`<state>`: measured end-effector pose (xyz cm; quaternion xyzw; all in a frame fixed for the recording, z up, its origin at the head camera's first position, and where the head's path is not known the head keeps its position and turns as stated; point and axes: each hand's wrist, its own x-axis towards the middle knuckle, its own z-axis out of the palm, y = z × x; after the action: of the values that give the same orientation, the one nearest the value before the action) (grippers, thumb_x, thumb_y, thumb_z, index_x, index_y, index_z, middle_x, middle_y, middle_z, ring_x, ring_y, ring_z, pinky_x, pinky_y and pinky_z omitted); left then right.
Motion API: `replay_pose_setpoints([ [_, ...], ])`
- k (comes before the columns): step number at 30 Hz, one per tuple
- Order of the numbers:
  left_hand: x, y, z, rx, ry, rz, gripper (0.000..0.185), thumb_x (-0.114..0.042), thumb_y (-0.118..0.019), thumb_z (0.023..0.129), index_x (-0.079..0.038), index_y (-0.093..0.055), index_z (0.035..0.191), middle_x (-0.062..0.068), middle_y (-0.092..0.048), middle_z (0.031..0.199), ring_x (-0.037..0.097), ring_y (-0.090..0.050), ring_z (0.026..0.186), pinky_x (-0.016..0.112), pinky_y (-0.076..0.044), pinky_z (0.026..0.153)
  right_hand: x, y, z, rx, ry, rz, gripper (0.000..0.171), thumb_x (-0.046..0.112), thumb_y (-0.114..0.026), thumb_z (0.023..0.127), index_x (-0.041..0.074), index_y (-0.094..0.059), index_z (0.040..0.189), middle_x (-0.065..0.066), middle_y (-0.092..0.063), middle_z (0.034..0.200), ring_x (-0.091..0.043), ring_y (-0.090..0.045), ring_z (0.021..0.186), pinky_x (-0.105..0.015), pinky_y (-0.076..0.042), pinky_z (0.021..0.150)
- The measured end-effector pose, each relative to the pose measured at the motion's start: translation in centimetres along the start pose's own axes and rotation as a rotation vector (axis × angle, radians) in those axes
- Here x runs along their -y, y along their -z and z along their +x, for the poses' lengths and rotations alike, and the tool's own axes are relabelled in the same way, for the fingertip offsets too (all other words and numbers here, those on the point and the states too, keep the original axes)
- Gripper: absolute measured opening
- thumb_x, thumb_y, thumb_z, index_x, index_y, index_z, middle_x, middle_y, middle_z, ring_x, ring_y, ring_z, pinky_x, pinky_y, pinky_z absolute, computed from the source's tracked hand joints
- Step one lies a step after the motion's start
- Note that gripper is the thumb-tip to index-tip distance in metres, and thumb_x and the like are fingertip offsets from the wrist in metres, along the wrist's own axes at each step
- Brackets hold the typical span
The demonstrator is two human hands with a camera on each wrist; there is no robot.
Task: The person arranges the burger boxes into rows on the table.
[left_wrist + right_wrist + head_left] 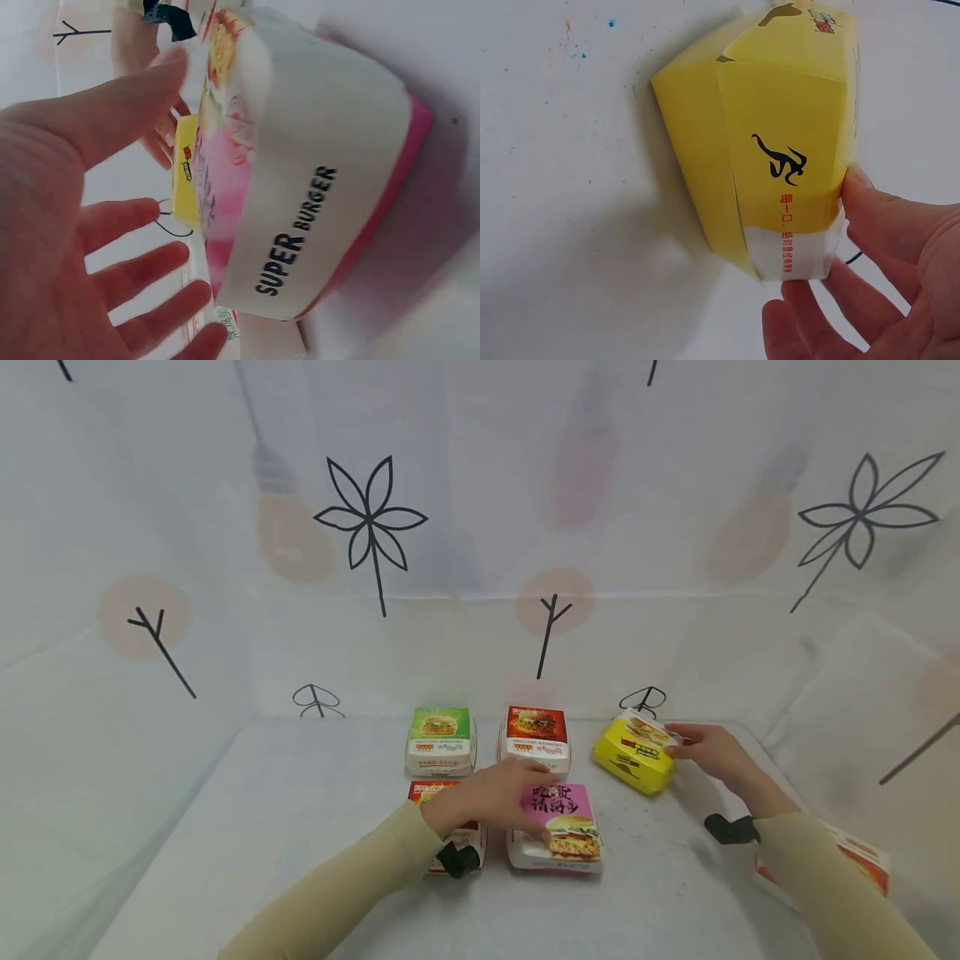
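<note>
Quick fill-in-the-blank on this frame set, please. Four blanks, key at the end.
1. In the right hand, the gripped box is mostly ____ in colour.
2. By the left hand, the nearest box has a ____ top.
3. In the left wrist view, the side of that nearest box reads "SUPER ____".
4. In the head view, the leftmost box of the back row has a ____ top.

Missing words: yellow; pink; BURGER; green.
</note>
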<state>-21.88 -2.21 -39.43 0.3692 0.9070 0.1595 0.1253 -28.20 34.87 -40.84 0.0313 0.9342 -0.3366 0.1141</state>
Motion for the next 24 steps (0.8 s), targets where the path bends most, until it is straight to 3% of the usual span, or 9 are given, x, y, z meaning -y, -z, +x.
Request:
replay_pose_setpoints([
  [6,0.1,1.8,2.4,-0.064,-0.020,-0.131,0.064,-0.049,-0.069,0.090,-0.029,-0.050,0.148,-0.005,-0.048,0.149,0.013,-0.045,0.134,0.038,-0.041,0.107,0.6,-0.1,0.7,0.013,0.014,0.000,0.072,0.033,-0.067,0.096,-0.004,-0.037,0.149,-0.037,-0.033,0.148,-0.054,-0.032,0.133,-0.069,-0.032,0.103],
  [13,0.6,2.5,5.9,-0.100,-0.038,-0.399,0.056,-0.038,-0.067,0.095,-0.023,-0.051,0.147,-0.010,-0.055,0.141,0.009,-0.054,0.122,0.028,-0.046,0.097,0.9,0.0,1.0,0.017,0.013,0.020,0.073,0.033,-0.068,0.095,-0.004,-0.037,0.150,-0.037,-0.032,0.149,-0.054,-0.031,0.134,-0.070,-0.030,0.104],
  [19,0.0,2.2,8.2,-0.095,0.001,-0.568,0.059,-0.031,-0.067,0.096,-0.020,-0.046,0.151,-0.005,-0.056,0.142,0.006,-0.056,0.120,0.023,-0.048,0.094,0.7,-0.1,1.1,0.030,0.003,0.036,0.074,0.035,-0.068,0.094,-0.002,-0.037,0.150,-0.036,-0.032,0.149,-0.053,-0.032,0.134,-0.069,-0.030,0.104],
  [24,-0.4,1.5,9.6,-0.069,0.072,-0.636,0.062,-0.033,-0.070,0.094,-0.025,-0.046,0.151,-0.007,-0.055,0.142,0.005,-0.056,0.119,0.026,-0.047,0.097,0.5,-0.3,0.7,0.038,0.018,0.040,0.073,0.035,-0.068,0.095,-0.003,-0.037,0.150,-0.036,-0.033,0.149,-0.053,-0.033,0.133,-0.070,-0.031,0.103],
])
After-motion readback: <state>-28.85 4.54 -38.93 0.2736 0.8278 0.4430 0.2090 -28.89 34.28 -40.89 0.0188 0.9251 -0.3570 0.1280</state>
